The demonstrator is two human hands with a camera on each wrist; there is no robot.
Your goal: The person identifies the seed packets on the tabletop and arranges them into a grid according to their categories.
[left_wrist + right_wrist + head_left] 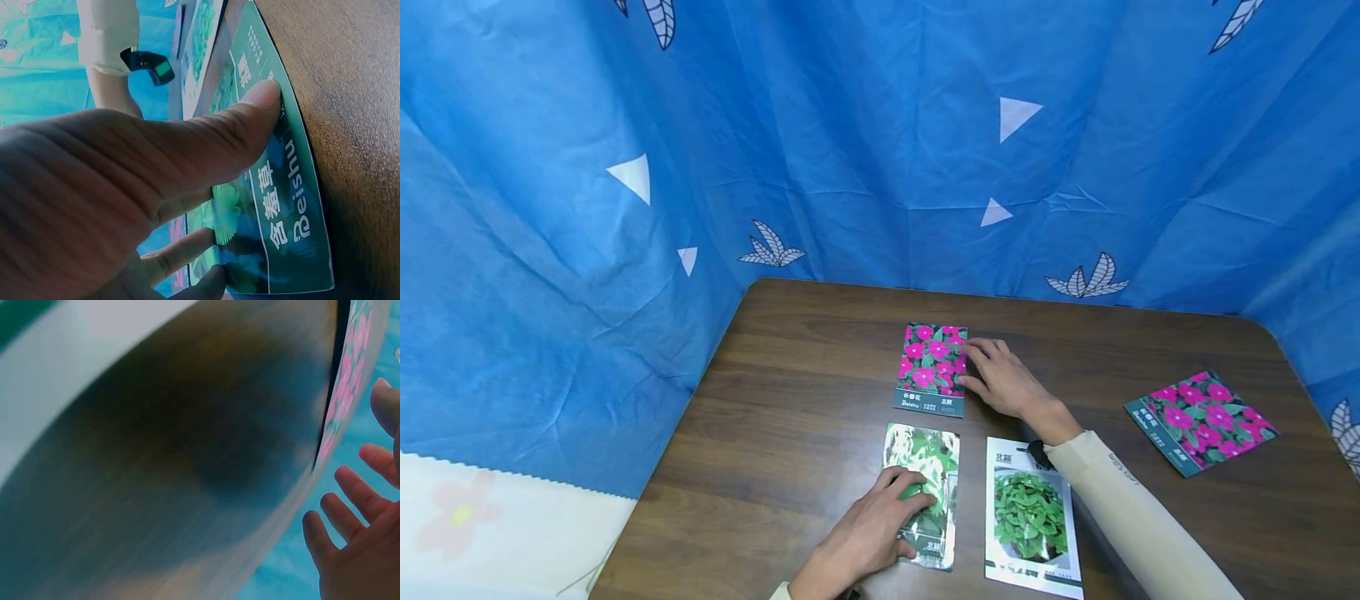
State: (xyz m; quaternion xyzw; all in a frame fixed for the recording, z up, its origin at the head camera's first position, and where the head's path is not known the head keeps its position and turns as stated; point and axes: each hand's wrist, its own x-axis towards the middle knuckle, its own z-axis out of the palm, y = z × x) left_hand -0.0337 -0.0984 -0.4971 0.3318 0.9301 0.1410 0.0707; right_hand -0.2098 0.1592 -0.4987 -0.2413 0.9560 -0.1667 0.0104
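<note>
My left hand [871, 523] rests on a shiny green seed packet [942, 492] with leaf pictures, which lies on the table. In the left wrist view its thumb lies over the green label end of the packet [294, 187], and the fingers reach the leafy part. Farther back, my right hand [1009, 385] is at the right edge of a pink-flowered seed packet [931, 367], thumb and fingers spread. The right wrist view has that hand [362, 531] with fingers apart and nothing between them. Whether its fingertips touch the packet, I cannot tell.
Under my right forearm lies a white seed packet [1030, 517] with a leafy green plant on it. A second pink-flowered packet [1201, 422] lies tilted at the right. The brown wooden table [790, 400] meets a blue curtain [865, 150] at its back and left.
</note>
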